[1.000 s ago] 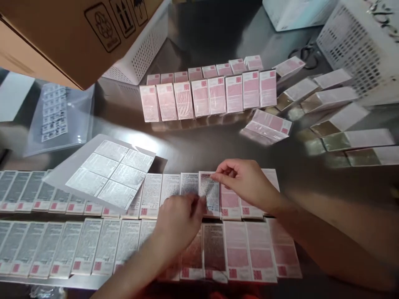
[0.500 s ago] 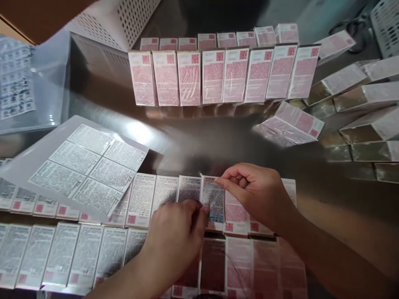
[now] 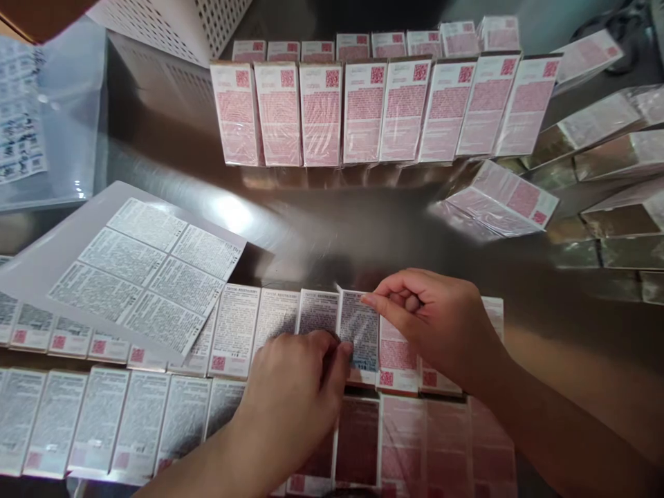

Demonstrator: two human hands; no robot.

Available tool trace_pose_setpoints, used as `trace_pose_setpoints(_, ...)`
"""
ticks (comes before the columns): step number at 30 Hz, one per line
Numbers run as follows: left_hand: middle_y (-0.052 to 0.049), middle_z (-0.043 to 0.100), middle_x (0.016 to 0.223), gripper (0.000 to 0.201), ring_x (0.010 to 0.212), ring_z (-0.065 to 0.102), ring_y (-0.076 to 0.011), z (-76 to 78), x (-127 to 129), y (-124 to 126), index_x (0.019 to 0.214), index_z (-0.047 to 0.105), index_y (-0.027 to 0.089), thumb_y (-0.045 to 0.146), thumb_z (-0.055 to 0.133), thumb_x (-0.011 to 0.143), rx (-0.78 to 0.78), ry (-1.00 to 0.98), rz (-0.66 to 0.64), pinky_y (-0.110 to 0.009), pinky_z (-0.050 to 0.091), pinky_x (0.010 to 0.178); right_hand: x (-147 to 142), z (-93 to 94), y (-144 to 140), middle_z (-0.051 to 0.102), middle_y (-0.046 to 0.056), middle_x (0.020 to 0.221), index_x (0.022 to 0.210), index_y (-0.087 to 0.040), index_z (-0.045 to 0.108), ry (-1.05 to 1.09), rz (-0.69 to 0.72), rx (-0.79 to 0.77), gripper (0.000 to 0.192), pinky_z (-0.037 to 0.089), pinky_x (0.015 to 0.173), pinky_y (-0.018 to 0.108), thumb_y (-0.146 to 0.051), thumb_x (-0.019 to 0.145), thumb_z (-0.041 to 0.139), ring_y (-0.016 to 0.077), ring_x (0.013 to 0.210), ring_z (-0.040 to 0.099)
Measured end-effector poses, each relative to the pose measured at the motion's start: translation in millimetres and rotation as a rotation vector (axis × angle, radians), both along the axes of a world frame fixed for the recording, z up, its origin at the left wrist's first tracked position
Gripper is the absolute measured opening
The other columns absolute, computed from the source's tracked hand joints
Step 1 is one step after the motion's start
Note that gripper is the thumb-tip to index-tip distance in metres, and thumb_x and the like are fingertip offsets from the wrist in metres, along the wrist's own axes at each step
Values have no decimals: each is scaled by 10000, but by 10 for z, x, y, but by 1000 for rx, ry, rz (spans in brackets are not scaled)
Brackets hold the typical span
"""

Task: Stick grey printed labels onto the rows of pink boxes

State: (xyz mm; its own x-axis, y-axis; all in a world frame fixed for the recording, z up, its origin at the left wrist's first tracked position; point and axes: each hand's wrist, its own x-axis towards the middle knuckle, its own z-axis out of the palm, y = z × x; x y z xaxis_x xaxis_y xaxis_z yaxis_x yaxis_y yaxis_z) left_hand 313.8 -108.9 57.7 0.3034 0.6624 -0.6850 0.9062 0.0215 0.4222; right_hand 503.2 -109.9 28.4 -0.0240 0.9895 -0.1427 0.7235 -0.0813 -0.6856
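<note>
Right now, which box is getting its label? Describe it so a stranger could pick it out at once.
On the steel table, find the nearer of the two flat rows of boxes closest to the camera, under the sheet of labels. The box lies where the left hand and right hand meet. Its label has one corner lifted, and boxes to its right show bare pink.

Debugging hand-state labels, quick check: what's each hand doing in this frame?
Left hand: fingers curled, fingertips pressing the lower edge of the label onto a box.
Right hand: pinched shut on the label's top edge.
</note>
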Motion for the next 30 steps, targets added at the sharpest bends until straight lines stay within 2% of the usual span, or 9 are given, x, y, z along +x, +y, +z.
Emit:
trace_pose_setpoints(8, -4, 539, 515, 398, 485, 460, -145, -17, 4, 1, 604, 550, 213, 417, 404, 913, -35, 10, 31, -304, 215, 544, -21, 20, 2, 571, -50, 591, 699, -213, 647, 6, -21, 11, 159, 404, 587, 253, -309, 809, 711, 98, 528, 512)
trace_pose_setpoints(10, -3, 544, 522, 405, 491, 463, -143, -23, 3, -5, 606, 555, 213, 435, 404, 910, -40, -3, 43, -301, 224, 544, -15, 8, -9, 525, -63, 617, 839, -205, 631, 22, -67, 25, 150, 408, 595, 251, -289, 775, 738, 94, 532, 499)
trace_pose_setpoints(13, -1, 542, 521, 415, 498, 463, -141, -29, -2, -17, 600, 561, 213, 457, 411, 901, -53, -9, 56, -294, 231, 539, 4, -23, -28, 466, -80, 695, 1092, -203, 495, 77, -120, 49, 403, 412, 582, 242, -233, 762, 724, 74, 503, 454)
trace_pose_setpoints(17, 11, 502, 486, 453, 477, 421, -127, -42, -8, -27, 571, 553, 209, 501, 425, 893, -36, -23, 79, -283, 223, 518, 17, -55, -42, 424, -78, 711, 1109, -206, 431, 105, -84, 86, 363, 398, 556, 229, -251, 825, 653, 68, 492, 428)
trace_pose_setpoints(22, -5, 550, 491, 521, 467, 458, -130, -54, -4, -32, 564, 568, 203, 572, 408, 895, 10, -30, 105, -268, 244, 498, -2, -47, -39, 460, -69, 709, 1108, -214, 450, 28, -57, 106, 484, 382, 541, 231, -398, 769, 742, 91, 527, 469)
trace_pose_setpoints(26, -17, 586, 490, 531, 436, 491, -128, -56, 11, -56, 564, 581, 199, 564, 400, 905, 56, -23, 124, -252, 262, 472, -23, -10, -27, 533, -43, 759, 1123, -221, 452, -74, -26, 53, 537, 350, 530, 246, -406, 733, 772, 121, 553, 508)
trace_pose_setpoints(30, -15, 585, 462, 544, 399, 491, -122, -59, 26, -106, 551, 583, 192, 586, 426, 890, 116, -21, 162, -238, 272, 435, -22, 38, -12, 586, -17, 805, 1143, -212, 461, -82, 18, 33, 556, 324, 526, 250, -393, 722, 777, 158, 617, 566)
